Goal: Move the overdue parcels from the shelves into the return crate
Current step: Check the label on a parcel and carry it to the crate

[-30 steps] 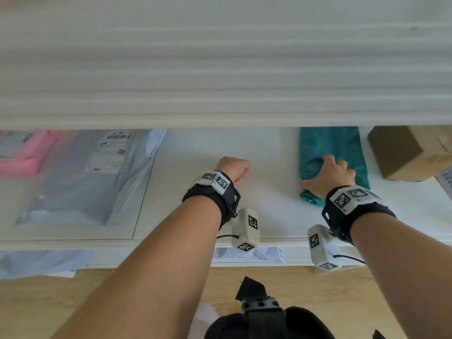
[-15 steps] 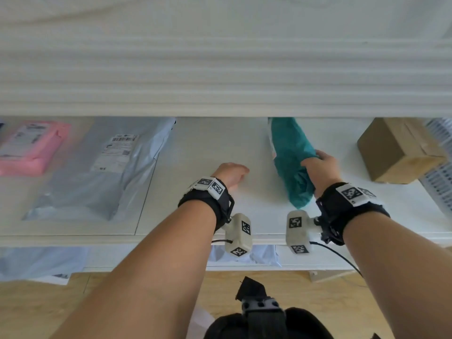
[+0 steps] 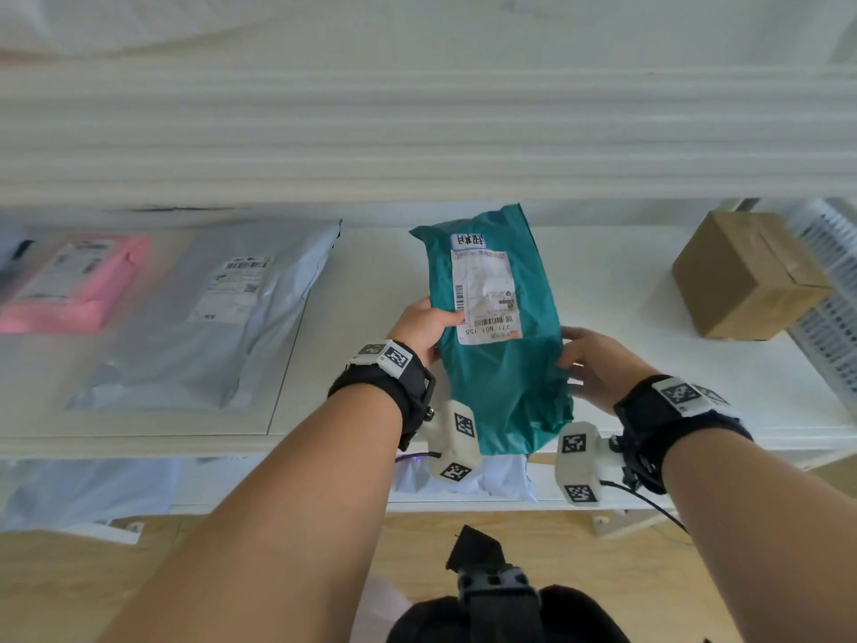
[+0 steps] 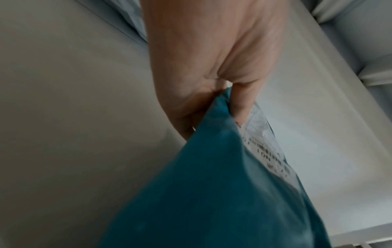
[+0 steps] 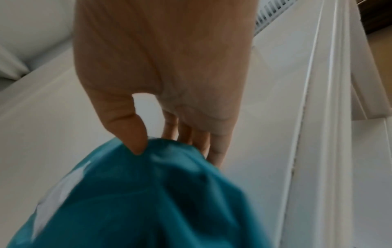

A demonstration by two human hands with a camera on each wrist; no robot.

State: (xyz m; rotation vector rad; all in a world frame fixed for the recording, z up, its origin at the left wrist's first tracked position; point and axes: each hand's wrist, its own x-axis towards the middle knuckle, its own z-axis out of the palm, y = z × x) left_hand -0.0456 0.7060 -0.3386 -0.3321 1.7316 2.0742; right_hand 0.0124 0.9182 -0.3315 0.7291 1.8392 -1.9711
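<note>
A teal plastic parcel point(image 3: 503, 364) with a white shipping label is held up over the white shelf point(image 3: 603, 290), label facing me. My left hand point(image 3: 424, 324) pinches its left edge, thumb on the label side; in the left wrist view the left hand point(image 4: 222, 94) has thumb and fingers closed on the teal parcel point(image 4: 212, 184). My right hand point(image 3: 589, 359) holds the right edge; in the right wrist view the right hand point(image 5: 169, 134) has its thumb on the front of the teal parcel point(image 5: 148, 193) and its fingers behind it. No crate is in view.
On the same shelf lie a grey mailer bag point(image 3: 208, 317) and a pink parcel point(image 3: 74, 283) to the left, and a brown cardboard box point(image 3: 746, 276) to the right. A white perforated panel point(image 3: 830, 308) stands at far right. Another pale bag point(image 3: 463, 475) lies on the shelf below.
The teal parcel was lifted off the shelf and turned label-up toward me. My left hand left the shelf surface and took the parcel's left edge; the right hand shifted to its right edge.
</note>
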